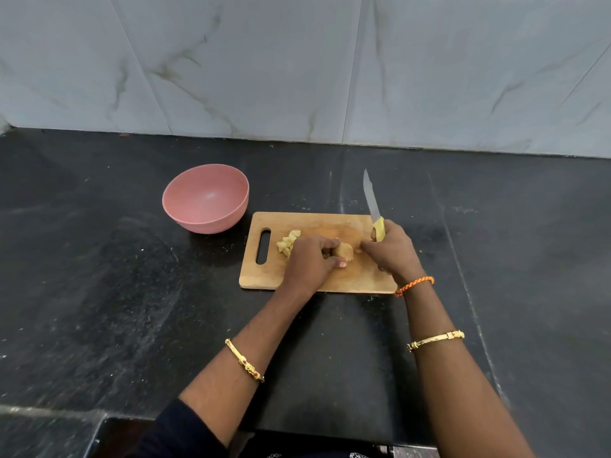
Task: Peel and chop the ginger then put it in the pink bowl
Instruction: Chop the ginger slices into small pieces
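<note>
Ginger held on the cutting board [330, 223]

The ginger piece [344, 251] is gripped mid-board by the left hand [309, 259]; chopped bits [288, 243] lie beside the board's handle slot. A knife [373, 206] is clasped by the right hand [391, 249], blade pointed away beyond the board's far edge. The pink bowl [205, 198] sits left of the board.

Open counter [99, 292] between cutting board [330, 223] and pink bowl [205, 198].

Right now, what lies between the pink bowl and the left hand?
In the head view: the cutting board's handle end and chopped ginger pieces, between pink bowl and left hand.
</note>
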